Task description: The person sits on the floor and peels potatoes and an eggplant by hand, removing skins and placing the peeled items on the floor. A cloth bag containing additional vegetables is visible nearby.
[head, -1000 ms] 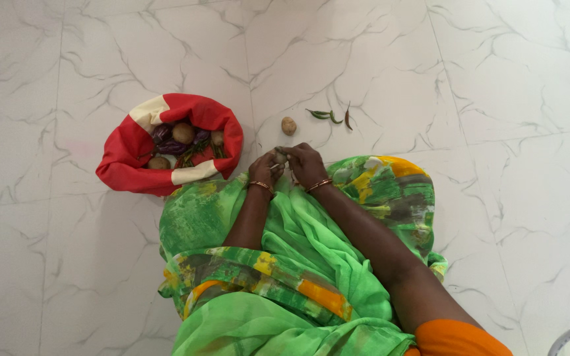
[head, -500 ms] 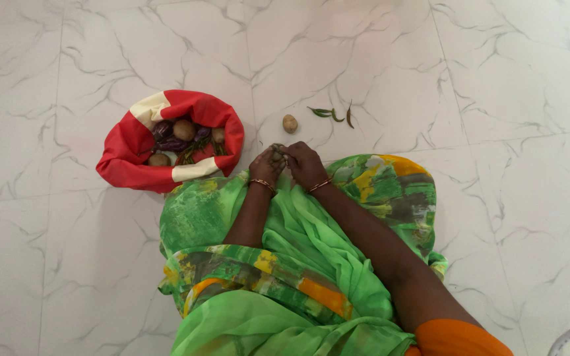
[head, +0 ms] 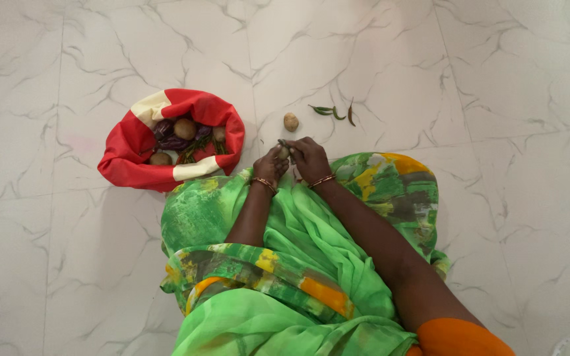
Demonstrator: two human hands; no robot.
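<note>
My left hand (head: 270, 165) and my right hand (head: 310, 158) meet just above my lap, both closed around a small pale round vegetable (head: 284, 151) with a green bit showing at its top. The fingers hide most of it. A second small tan round vegetable (head: 291, 121) lies on the floor just beyond my hands. A few green chillies (head: 332, 111) lie a little farther to the right of it.
A red and cream cloth bag (head: 130, 148) sits open on the white marble floor at my left, holding round tan vegetables (head: 185, 128), purple ones and green beans. My green patterned garment (head: 285, 250) covers my lap.
</note>
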